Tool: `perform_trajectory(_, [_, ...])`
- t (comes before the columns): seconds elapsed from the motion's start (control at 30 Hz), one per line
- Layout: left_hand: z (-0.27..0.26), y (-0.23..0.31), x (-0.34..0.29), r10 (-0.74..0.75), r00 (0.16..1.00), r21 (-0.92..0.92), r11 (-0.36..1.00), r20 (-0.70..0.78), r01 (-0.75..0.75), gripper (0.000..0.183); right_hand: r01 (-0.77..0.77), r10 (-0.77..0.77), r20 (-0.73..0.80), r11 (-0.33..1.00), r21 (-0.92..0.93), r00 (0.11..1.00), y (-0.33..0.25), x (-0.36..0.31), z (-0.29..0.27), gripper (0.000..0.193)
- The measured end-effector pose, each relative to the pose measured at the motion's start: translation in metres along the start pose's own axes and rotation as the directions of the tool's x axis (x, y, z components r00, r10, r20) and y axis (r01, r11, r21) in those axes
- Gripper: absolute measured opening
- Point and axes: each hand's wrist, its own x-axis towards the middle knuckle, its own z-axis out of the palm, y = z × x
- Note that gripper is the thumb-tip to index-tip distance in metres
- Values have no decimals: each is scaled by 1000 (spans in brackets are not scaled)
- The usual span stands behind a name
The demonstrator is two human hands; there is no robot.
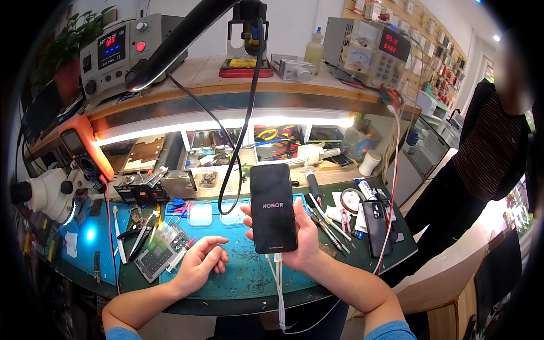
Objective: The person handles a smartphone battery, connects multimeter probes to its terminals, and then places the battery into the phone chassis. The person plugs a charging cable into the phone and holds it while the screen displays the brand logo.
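Observation:
Upright over the front of the bench, a black smartphone (273, 209) is gripped in my right hand (305, 235). Its dark screen faces me and shows pale lettering in the middle. A white cable (278, 277) is plugged into its lower end and hangs past the bench edge. My left hand (203, 265) hovers above the blue work mat (238, 283), left of the phone, holding nothing, its fingers loosely bent and partly apart. Beside it lies a phone-shaped part clamped in a metal holder (160, 252).
A black phone (375, 226) lies at the right among tweezers and pens. An orange multimeter (86, 148) and a microscope (48, 195) stand at the left. A black lamp arm (181, 42) crosses overhead, with a cable dangling behind the phone. A person (481, 141) stands at the right.

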Motion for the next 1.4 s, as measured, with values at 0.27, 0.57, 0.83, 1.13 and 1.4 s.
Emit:
perform_trajectory(0.27, [-1, -2, 1, 0, 1000, -1, 1000, 0, 0, 30, -64, 64, -10, 998, -15, 998, 0, -1, 8, 89])
perform_trajectory(0.57, [0, 0, 0, -11, 1000, -5, 1000, 2, 11, 30, -34, 33, -25, 999, -39, 999, -1, -1, 7, 94])
perform_trajectory(0.83, [0, -1, 0, -15, 1000, -11, 1000, 7, 15, 30, -30, 28, -36, 998, -49, 999, 1, 0, 5, 95])
perform_trajectory(1.13, [-1, -5, 1, -31, 999, -11, 999, 14, 31, 28, -11, 7, -60, 998, -67, 998, 2, 0, 6, 92])
perform_trajectory(1.4, [0, -2, 0, -44, 999, 6, 999, 28, 44, 28, -7, 4, -59, 998, -57, 998, 2, 0, 5, 90])
